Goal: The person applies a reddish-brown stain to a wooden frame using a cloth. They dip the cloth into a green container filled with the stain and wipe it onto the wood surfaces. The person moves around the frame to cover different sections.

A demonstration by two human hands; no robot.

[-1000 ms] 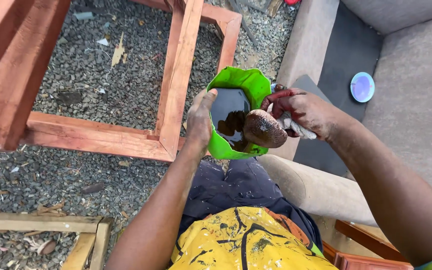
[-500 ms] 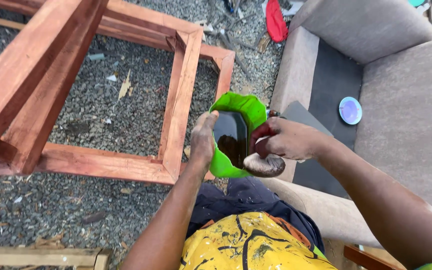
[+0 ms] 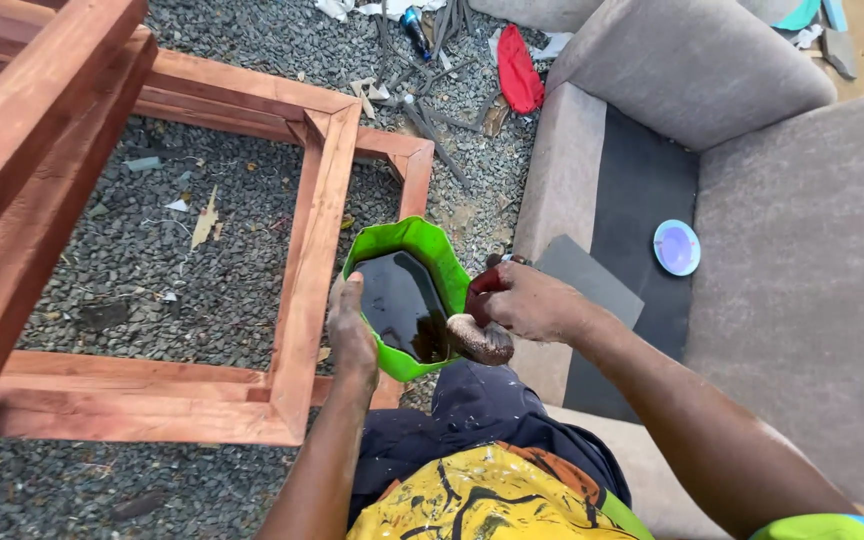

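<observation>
Over green bowl (image 3: pixel 407 245), stained sponge (image 3: pixel 482 340) — inside right-hand grip (image 3: pixel 522 300)

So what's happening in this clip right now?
A seated person steadies a green container of dark liquid with the left hand. The right hand presses a stained brown pad at its rim. A reddish wooden frame lies on gravel ahead, and a grey sofa stands to the right.
</observation>
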